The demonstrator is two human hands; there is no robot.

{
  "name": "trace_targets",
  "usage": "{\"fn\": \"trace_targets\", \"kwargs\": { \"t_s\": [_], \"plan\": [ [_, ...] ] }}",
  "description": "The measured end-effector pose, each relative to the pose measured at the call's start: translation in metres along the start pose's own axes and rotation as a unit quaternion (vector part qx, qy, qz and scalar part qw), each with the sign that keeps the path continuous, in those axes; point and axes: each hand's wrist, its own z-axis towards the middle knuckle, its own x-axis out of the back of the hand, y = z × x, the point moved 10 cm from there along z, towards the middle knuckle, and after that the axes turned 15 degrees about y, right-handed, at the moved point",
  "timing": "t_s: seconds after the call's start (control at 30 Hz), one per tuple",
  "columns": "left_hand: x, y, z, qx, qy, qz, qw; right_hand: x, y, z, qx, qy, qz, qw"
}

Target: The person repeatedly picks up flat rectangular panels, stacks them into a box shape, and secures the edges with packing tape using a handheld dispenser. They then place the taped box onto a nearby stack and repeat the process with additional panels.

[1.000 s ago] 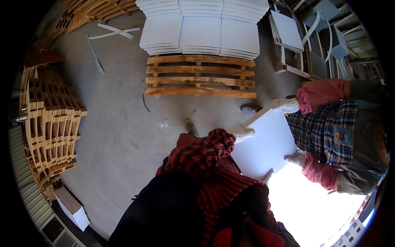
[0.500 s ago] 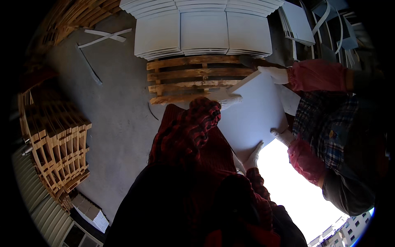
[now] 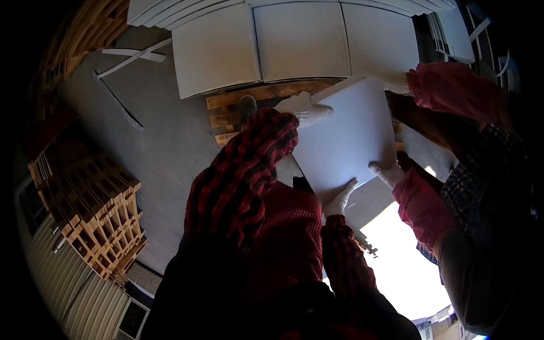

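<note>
A large white panel is held flat in the air between me and another person. My left hand, in a white glove, grips the panel's far left edge. My right hand, also gloved, holds its near edge from below. The other person, in pink sleeves and a plaid shirt, holds the opposite side with one gloved hand at the far corner and the other gloved hand at the near corner. My red-and-black checked sleeves fill the middle of the view.
A wooden pallet lies under stacks of white panels straight ahead. Piled wooden pallets stand at the left. Loose white strips lie on the grey concrete floor. White frames lean at the upper right.
The panel has been carried closer to the stacks of white panels on the pallet. My left arm has reached farther forward along the panel's edge, and the other person has moved with it.
</note>
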Motion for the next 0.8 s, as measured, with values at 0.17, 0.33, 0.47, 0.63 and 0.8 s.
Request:
{"fn": "trace_targets", "kwargs": {
  "t_s": [0.17,0.33,0.47,0.63,0.8],
  "plan": [
    [0.058,-0.034,0.150,-0.103,0.090,-0.016,0.990,-0.175,0.067,0.034,-0.069,-0.084,0.114,0.988],
    [0.096,0.003,0.252,-0.211,0.015,0.044,0.976,-0.267,0.108,0.118,0.012,0.045,0.111,0.993],
    [0.115,-0.043,0.323,-0.168,0.079,0.147,0.972,-0.300,0.139,0.153,0.011,0.077,0.076,0.994],
    [0.157,-0.028,0.288,-0.128,-0.087,0.174,0.973,-0.309,0.154,0.175,0.011,0.137,0.073,0.988],
    [0.228,-0.097,0.281,-0.302,0.233,0.094,0.919,-0.301,0.139,0.176,0.011,0.036,0.101,0.994]
  ]
}}
